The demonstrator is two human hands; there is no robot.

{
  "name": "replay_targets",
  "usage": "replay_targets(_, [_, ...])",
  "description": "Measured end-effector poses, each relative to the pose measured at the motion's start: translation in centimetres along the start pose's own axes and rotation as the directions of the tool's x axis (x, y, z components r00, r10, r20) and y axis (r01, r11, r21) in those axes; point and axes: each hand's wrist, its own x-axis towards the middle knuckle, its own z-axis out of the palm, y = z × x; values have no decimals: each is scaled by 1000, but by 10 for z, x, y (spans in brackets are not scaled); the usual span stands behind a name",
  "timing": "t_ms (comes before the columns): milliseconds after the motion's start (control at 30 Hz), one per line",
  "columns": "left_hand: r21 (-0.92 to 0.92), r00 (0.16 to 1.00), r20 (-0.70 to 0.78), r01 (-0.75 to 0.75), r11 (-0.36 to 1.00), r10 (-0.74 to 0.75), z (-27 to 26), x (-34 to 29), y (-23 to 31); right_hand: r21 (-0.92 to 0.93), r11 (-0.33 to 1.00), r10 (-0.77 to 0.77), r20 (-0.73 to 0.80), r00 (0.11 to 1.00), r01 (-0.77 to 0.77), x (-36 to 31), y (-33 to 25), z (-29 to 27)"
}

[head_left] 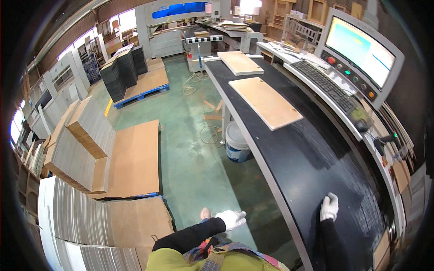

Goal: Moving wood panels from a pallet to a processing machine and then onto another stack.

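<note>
My right hand (329, 207), in a white work glove, rests palm down on the black machine table (312, 158), holding nothing. My left hand (231, 219), also gloved, hangs free above the green floor beside the table's edge, fingers loosely apart and empty. A light wooden board (264, 101) lies on the black table farther ahead, and a second board (240, 62) lies beyond it at the far end.
A control panel with a keyboard (325, 86) and a screen (359, 47) runs along the table's right side. A white bucket (236, 142) stands under the table edge. Stacks of brown and grey panels (90, 149) sit on pallets at left; dark panel stacks (120, 72) farther back.
</note>
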Motion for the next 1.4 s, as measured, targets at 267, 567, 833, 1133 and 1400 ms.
replay_targets(267, [-115,969,-212,106,988,-129,-142,37,-157,-321,945,89,86,992,-57,134,-153,232])
replay_targets(567, [-98,821,-514,229,968,-247,-311,74,-289,-498,865,110,55,992,-68,185,-223,313])
replay_targets(833, [127,550,-796,-256,958,253,-447,248,-286,-531,844,115,47,992,-73,173,-253,316])
replay_targets(1133, [323,659,-620,-281,904,426,-533,407,-276,-542,808,179,-146,973,-230,175,-260,342])
replay_targets(1400, [41,688,-618,-454,890,380,-535,340,-305,-554,808,107,-196,975,-200,161,-276,357])
